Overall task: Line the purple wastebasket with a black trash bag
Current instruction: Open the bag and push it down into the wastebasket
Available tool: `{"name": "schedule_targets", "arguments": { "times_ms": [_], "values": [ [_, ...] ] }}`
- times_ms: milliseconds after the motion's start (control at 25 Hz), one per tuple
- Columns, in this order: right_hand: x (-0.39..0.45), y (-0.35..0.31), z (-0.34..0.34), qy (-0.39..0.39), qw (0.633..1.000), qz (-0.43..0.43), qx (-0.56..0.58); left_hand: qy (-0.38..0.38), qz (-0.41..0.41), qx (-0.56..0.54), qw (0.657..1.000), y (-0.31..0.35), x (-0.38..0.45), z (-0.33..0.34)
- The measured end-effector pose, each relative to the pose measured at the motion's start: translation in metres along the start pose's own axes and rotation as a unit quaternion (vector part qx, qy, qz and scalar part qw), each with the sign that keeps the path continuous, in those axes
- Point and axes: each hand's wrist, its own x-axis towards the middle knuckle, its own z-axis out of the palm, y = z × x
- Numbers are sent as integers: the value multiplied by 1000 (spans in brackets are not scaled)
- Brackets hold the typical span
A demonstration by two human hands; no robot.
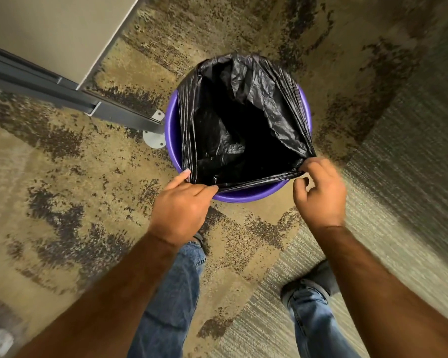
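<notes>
While both hands pinch the crinkled black plastic trash bag [243, 120] mouth | left hand [181, 202]; right hand [321, 192] | near hem unseated; next, stretch it over round purple plastic wastebasket [243, 197] rim

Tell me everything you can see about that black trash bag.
The thin, crinkly, glossy black plastic trash bag hangs open inside the round purple plastic wastebasket. Its far edge is folded over the rim; the near edge is stretched taut between the left hand and right hand, not yet over the rim.
</notes>
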Motion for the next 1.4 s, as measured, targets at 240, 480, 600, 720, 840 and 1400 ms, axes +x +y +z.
{"name": "schedule_targets", "arguments": {
  "times_ms": [240,480,600,720,840,1400],
  "values": [
    [26,-22,10,122,908,311,253,-48,46,18,998,8,6,2],
    [63,-24,9,93,898,335,271,-76,88,4,993,18,10,17],
    [66,-19,9,38,873,368,316,-73,86,-14,994,23,12,18],
    [62,-17,-1,-14,790,425,441,-68,75,-20,995,19,11,15],
    [61,-12,-20,48,831,394,389,-96,63,-16,993,15,8,9],
    [198,-70,8,-32,998,42,-47,104,-395,-207,889,-85,180,-8]
  ]
}}
